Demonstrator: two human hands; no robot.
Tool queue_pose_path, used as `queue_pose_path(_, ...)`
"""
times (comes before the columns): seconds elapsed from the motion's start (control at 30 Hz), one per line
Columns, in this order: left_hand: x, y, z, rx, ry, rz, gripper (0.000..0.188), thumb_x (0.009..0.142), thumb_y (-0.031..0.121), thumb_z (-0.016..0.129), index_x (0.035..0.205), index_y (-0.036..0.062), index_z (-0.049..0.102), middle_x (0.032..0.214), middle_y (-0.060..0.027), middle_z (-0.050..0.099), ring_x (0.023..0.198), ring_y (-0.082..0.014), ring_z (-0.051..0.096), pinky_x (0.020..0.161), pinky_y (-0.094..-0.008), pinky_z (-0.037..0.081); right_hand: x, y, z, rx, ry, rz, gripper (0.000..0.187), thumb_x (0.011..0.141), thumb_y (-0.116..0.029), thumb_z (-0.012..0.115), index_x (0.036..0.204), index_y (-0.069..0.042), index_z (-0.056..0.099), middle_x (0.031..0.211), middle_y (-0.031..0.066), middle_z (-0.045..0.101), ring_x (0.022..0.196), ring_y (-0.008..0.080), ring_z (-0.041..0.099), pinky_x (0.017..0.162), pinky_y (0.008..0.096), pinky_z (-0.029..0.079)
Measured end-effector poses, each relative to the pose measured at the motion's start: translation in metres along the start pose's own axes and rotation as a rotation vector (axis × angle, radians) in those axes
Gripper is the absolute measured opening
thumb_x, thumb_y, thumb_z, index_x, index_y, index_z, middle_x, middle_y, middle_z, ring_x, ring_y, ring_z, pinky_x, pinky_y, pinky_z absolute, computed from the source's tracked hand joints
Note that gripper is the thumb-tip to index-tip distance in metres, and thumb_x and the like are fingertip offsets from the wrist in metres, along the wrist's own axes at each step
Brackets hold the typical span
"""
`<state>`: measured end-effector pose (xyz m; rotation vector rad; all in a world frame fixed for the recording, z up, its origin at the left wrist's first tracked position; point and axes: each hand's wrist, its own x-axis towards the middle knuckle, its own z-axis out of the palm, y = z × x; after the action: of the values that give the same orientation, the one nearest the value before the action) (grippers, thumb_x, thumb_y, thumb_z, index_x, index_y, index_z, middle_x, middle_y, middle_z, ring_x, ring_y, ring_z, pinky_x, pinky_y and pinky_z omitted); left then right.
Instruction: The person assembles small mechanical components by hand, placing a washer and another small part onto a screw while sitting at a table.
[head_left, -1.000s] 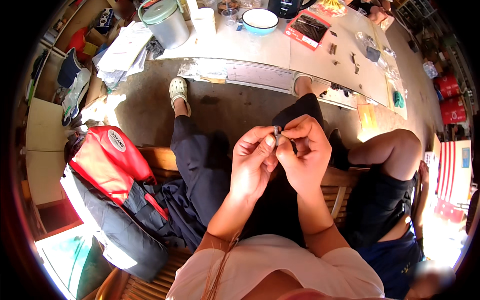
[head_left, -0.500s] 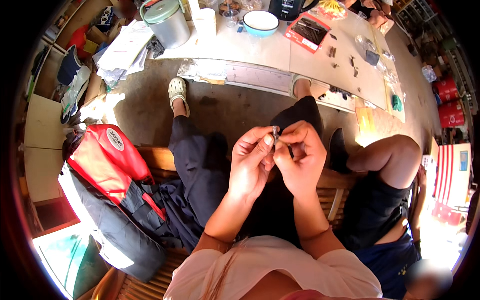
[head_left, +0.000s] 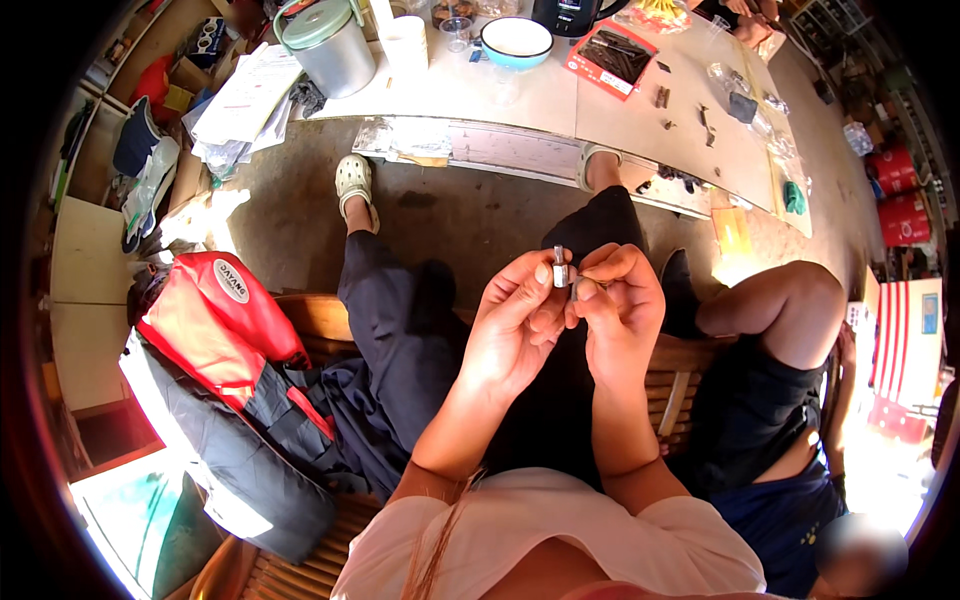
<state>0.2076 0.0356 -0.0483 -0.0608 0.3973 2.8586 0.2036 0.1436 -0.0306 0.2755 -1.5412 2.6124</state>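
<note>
Both hands together near the middle, left hand point(head_left: 520, 325) just left of right hand point(head_left: 620, 305), a small metal piece point(head_left: 561, 270) pinched between them. Bench point(head_left: 310, 315) underneath, a life vest point(head_left: 225, 320) on it at left. Another person's leg point(head_left: 780, 310) just right. Table point(head_left: 560, 100) far, a pot point(head_left: 328, 45) at its left, a bowl point(head_left: 516, 40) right of the pot.

A small silvery metal part point(head_left: 560, 271) is held upright above the lap, pinched at fingertip height. Its short, narrow shape is seen; finer detail cannot be made out.
</note>
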Motion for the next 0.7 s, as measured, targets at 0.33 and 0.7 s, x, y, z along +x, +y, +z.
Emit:
queue_pose_path(0.33,-0.0039,0.0002,0.0005,0.250,0.082,0.127,0.016,0.089,0.009,0.055,0.101,0.0012,0.063,0.072,-0.0009,0.057,0.053,-0.0054,0.045,0.049,-0.0195,0.039,-0.0012,0.0065,0.0046,-0.126,0.041,-0.071,0.016,0.078,0.013,0.055,0.089,0.001,0.051,0.088,0.0061,0.050,0.075,0.0075,0.052,0.066,0.0198,0.045)
queue_pose_path(0.7,-0.0011,-0.0024,0.0029,0.207,0.154,0.069,0.021,0.087,0.012,0.058,0.104,0.0000,0.062,0.076,-0.0005,0.060,0.052,-0.0024,0.042,0.045,-0.0158,0.031,-0.0017,0.0089,0.0059,-0.209,0.087,-0.161,0.016,0.078,0.013,0.055,0.088,0.001,0.052,0.088,0.0062,0.050,0.078,0.0086,0.053,0.068,0.0202,0.046)
